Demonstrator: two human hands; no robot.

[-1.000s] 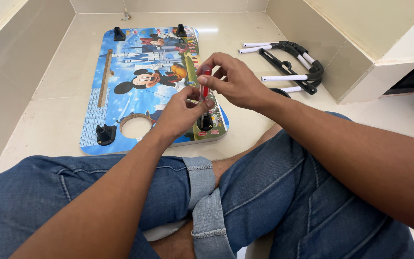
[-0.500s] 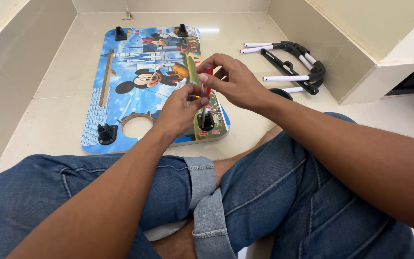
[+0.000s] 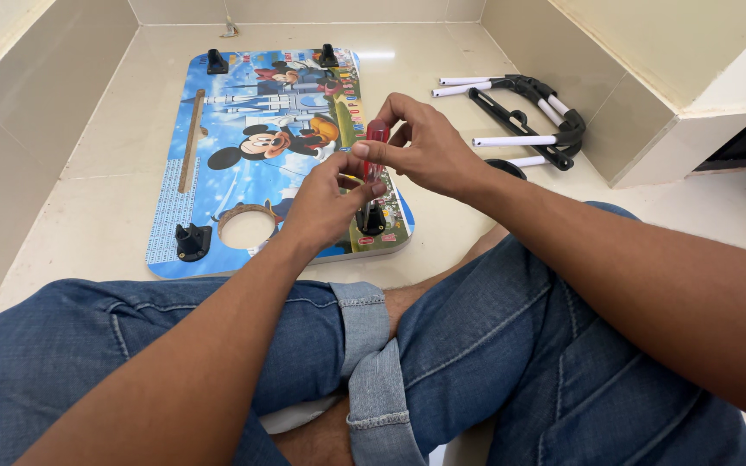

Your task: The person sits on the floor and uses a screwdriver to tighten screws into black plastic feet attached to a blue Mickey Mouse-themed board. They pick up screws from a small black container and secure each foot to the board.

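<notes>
- So the red-handled screwdriver (image 3: 376,142) is the main thing here: we've got it standing upright over the black bracket (image 3: 371,219) at the near right corner of the board, tip down where that bracket sits.
- Our right hand (image 3: 429,151) is curled over the top of the handle, fingers wrapped on it from above.
- Our left hand (image 3: 328,203) comes in lower, pinching the shaft or whatever sits at the tip; can't really tell if there's a screw in there, the fingers hide it.
- Looks to us like we're mid-way through driving or loosening a fastener on that corner bracket. The next move probably needs the tip kept seated and straight while the top hand twists, otherwise it'll slip off.
- The board itself is a blue cartoon-print lap tabletop (image 3: 218,185) lying flat on the tiled floor (image 3: 97,164), with a round cup hole (image 3: 246,229) near us and a wooden slot strip (image 3: 190,142) along its left side.
- Three more black brackets: near left (image 3: 192,243), far left (image 3: 216,62), far right (image 3: 328,57).
- Off to the right on the floor, well apart from the board, sits the folding leg frame (image 3: 520,112), black with white tubes.
- Our jeans-clad knees (image 3: 390,345) fill the bottom.
</notes>
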